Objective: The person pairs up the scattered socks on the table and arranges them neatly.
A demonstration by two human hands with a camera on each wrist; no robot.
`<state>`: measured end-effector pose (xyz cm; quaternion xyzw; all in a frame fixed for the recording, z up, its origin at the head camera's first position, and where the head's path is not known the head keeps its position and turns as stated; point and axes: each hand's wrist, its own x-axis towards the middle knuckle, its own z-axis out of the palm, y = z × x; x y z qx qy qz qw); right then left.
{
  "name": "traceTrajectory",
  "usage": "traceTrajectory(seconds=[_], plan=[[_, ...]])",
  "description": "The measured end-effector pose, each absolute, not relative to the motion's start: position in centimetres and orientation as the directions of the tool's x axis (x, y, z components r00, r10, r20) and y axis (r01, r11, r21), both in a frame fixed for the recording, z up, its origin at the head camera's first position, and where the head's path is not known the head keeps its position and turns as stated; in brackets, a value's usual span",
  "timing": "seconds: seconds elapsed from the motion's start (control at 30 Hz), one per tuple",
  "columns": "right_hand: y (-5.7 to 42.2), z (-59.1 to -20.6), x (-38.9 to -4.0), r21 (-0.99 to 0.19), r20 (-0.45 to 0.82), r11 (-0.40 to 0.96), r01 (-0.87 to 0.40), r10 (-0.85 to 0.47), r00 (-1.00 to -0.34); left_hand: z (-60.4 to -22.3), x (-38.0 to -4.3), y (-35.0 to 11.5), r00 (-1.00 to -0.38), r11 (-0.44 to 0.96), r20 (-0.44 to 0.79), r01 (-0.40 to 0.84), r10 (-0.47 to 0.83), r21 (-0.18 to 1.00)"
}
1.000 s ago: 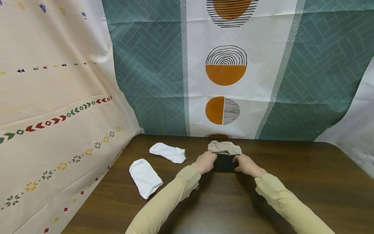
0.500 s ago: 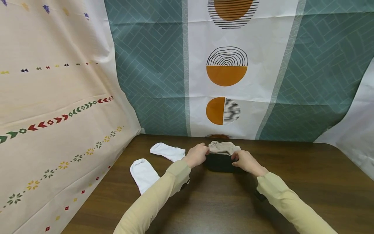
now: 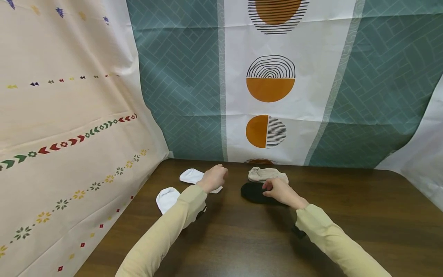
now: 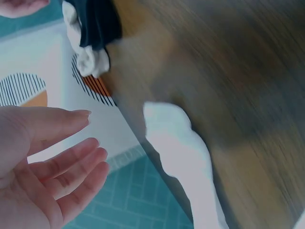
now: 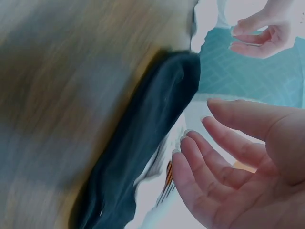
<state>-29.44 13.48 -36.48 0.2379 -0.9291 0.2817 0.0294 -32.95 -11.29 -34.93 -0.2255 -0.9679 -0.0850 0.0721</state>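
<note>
A black sock [image 3: 252,192] lies flat on the brown table, just in front of a crumpled beige sock [image 3: 263,174]. My right hand [image 3: 281,191] is over the black sock's right part; in the right wrist view its fingers [image 5: 219,164] are loosely bent, with nothing between them. My left hand [image 3: 212,179] hovers above the farther white sock [image 3: 191,176] and hides part of it. Relaxed fingers [image 4: 78,167] hold nothing in the left wrist view. The nearer white sock [image 3: 167,198] is partly covered by my left sleeve.
The brown wooden table [image 3: 242,246] ends at a hanging cloth [image 3: 183,96] with green and white panels. A cream patterned cloth [image 3: 86,184] drapes along the left side, and a white cloth [image 3: 420,154] hangs at the right.
My left hand has let go of the black sock and moved left, over the farther white sock. My right hand has also come off the black sock, which now lies flat.
</note>
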Motion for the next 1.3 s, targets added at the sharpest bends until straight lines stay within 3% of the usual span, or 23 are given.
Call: traceTrajectory(seconds=[0.57,1.3], plan=[[8.1,-36.8,-28.9,-0.553,0.173,0.679,-0.482,-0.473,-0.864,-34.5,-33.3,-16.7,-0.919,0.919,0.168,0.378,0.357,0.116],[4.4,-37.4,-28.2,-0.563,0.173,0.635,-0.528,-0.535,-0.827,-35.6,-32.3,-23.1,-0.952,0.946,0.125,0.295,0.279,0.134]])
